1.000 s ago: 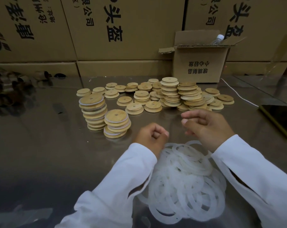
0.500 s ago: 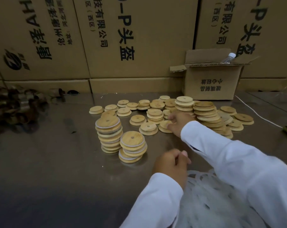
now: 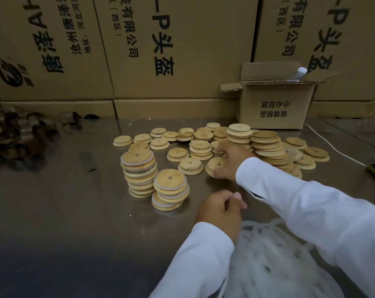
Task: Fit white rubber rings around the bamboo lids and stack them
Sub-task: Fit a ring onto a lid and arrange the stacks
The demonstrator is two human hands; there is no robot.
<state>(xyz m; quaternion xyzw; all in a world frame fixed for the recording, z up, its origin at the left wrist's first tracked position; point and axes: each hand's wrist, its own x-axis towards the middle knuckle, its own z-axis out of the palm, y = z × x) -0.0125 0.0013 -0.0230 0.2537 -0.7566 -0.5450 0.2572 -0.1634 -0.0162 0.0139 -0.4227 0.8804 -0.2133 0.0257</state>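
While the right hand (image 3: 228, 162) clamps a lid (image 3: 213, 165) right of the ringed stack (image 3: 139, 171), the left hand (image 3: 219, 209) curls nearer me; whether it holds anything I cannot tell. Rings (image 3: 268, 265) lie nearer still. Left of the stack stretches steel table (image 3: 53, 201); cartons (image 3: 182, 50) wall it behind.

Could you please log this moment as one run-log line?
right hand grips bamboo lid | left hand curled beside rubber rings, contents unclear
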